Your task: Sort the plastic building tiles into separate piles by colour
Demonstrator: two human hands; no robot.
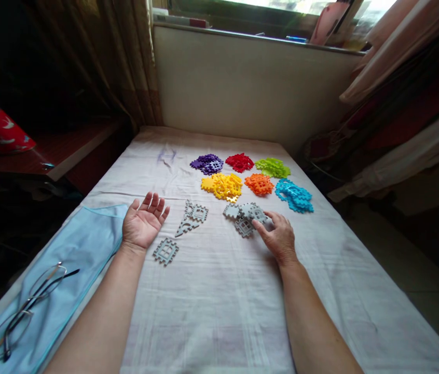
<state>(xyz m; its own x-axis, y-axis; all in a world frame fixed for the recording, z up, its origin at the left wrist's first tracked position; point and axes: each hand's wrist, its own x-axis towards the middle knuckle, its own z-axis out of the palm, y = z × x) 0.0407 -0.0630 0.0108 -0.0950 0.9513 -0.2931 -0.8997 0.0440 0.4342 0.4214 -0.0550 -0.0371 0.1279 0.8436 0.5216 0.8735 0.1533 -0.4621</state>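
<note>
My left hand [142, 223] rests palm up on the bed-like cloth surface [204, 311], fingers stretched out and holding nothing. Just right of it lie a few flat grey interlocking building pieces: a square window piece [166, 251] set apart, and a small group [193, 215] with a triangular piece and another window piece. My right hand [280, 236] is at the right edge of a small pile of grey building pieces [244, 224]. Its thumb and fingers close around the edge of one grey piece; the fingertips are partly hidden.
Behind the grey pieces sit piles of purple [206, 163], red [240, 162], green [273, 168], yellow [222, 186], orange [259, 184] and blue pieces [295, 196]. Eyeglasses [28, 306] lie on a light blue cloth [67, 291] at left. Curtains hang beside the window wall [235, 83].
</note>
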